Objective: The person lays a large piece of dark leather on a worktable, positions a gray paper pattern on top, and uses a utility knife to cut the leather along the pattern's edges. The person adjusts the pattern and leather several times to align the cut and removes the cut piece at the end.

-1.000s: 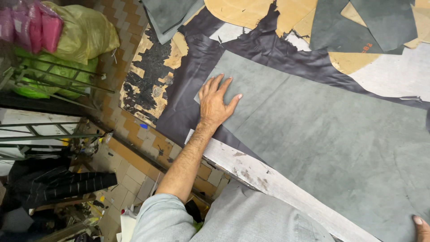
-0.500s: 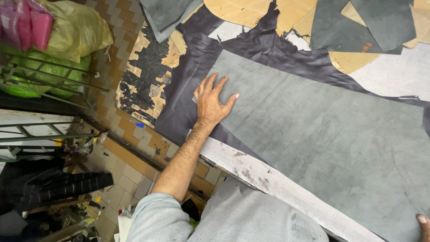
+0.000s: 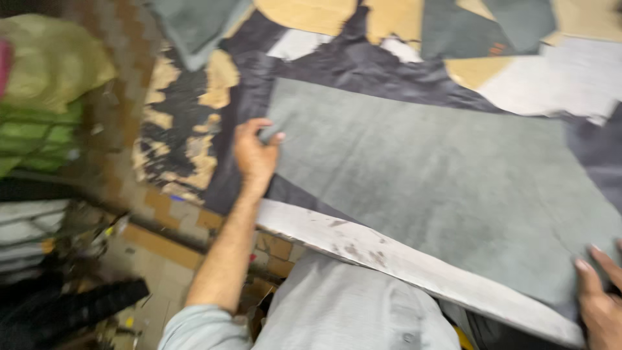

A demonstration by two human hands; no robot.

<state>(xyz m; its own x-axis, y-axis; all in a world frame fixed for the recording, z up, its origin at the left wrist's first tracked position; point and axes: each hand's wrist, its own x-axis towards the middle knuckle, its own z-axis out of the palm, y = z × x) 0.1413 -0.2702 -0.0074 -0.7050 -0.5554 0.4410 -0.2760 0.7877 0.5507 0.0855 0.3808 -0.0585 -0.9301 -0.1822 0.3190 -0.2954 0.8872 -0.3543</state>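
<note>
Gripping the near-left corner of the big grey sheet (image 3: pixel 440 188), the left hand (image 3: pixel 254 155) has its fingers curled over the edge, thumb on top, at about nine o'clock of the sheet. That grey sheet lies flat across the table, covering most of it, over a dark purple piece (image 3: pixel 363 65). Down at five o'clock, the right hand (image 3: pixel 599 298) rests on the sheet's near-right corner, fingers stretched flat, only partly in frame. A pale worn table edge (image 3: pixel 402 259) runs diagonally along the near side. Tan and grey offcuts (image 3: pixel 311 13) sit at twelve o'clock. Green and yellow sacks (image 3: pixel 45 84) blur at nine o'clock.
</note>
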